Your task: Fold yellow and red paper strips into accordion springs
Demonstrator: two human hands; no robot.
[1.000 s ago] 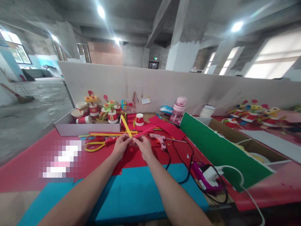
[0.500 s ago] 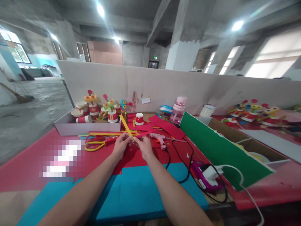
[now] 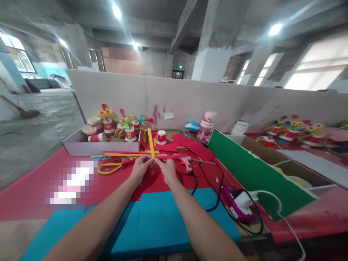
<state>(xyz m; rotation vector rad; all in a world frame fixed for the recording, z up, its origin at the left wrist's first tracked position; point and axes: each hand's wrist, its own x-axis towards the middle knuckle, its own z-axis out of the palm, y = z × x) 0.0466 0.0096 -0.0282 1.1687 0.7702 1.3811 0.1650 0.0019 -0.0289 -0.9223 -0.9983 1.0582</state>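
My left hand (image 3: 141, 167) and my right hand (image 3: 166, 169) meet above the red table, fingers pinched together. Between their fingertips they hold the joined ends of a yellow paper strip (image 3: 151, 141) and a red paper strip (image 3: 174, 156). The yellow strip points away from me, while the red one reaches out to the right, roughly square to it. Just beyond my right hand, a pink glue gun (image 3: 187, 165) lies partly under the red strip. Scissors with yellow handles (image 3: 108, 169) rest left of my left hand.
A white box (image 3: 102, 149) at the back left holds several paper-cup figures. A red paper cup (image 3: 161, 137) stands behind my hands. On the right are a green-sided box (image 3: 252, 170) and a purple power strip (image 3: 239, 208) with cables. A blue pad (image 3: 152, 224) lies under my forearms.
The yellow strip has swung from leaning left to nearly straight ahead. The red strip has turned from slanting up to lying almost level across the glue gun. Both hands stay in nearly the same place.
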